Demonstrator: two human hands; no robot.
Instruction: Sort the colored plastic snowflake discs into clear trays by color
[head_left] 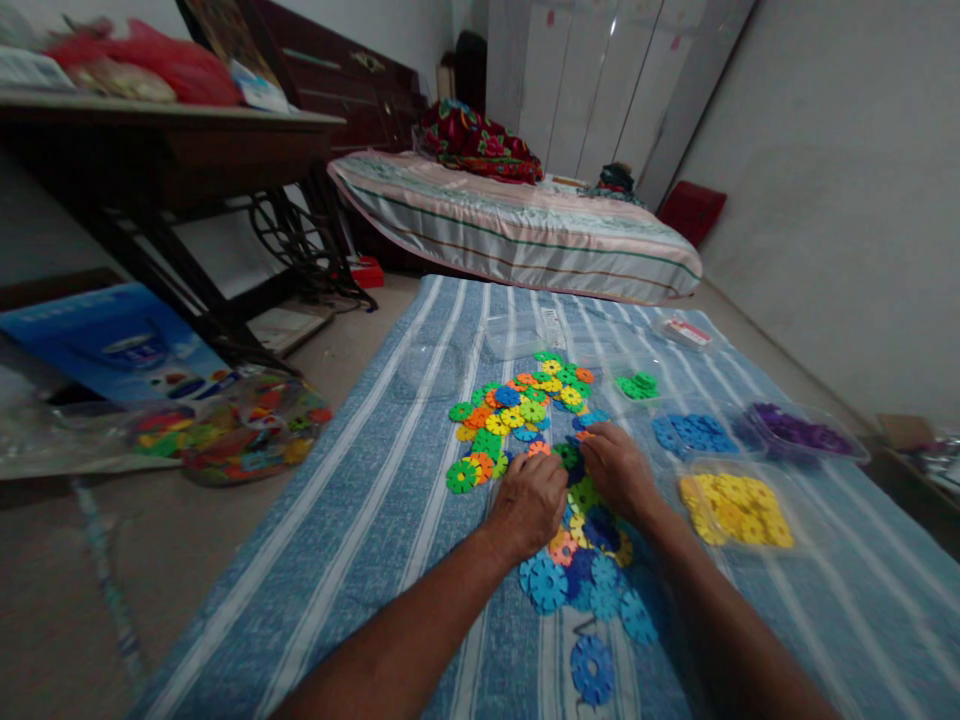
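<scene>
A pile of colourful plastic snowflake discs [517,400], in green, yellow, orange and blue, spreads over the striped cloth. My left hand [531,498] rests on the pile with its fingers curled down, and its fingertips are hidden. Close beside it, my right hand [616,468] is bent inward, fingers closed over the discs. Between the two hands shows a dark green disc [568,457]; whether either hand grips it I cannot tell. Nearer to me lie light blue discs [547,583], and one blue disc [592,670] sits apart.
On the right stand clear tubs of yellow discs [735,508], blue discs [694,434], purple discs [799,428] and green discs [636,385]. Clear containers [514,337] stand behind the pile. A bed [517,225] is beyond the cloth-covered surface [360,480]; a sewing table [172,120] stands left.
</scene>
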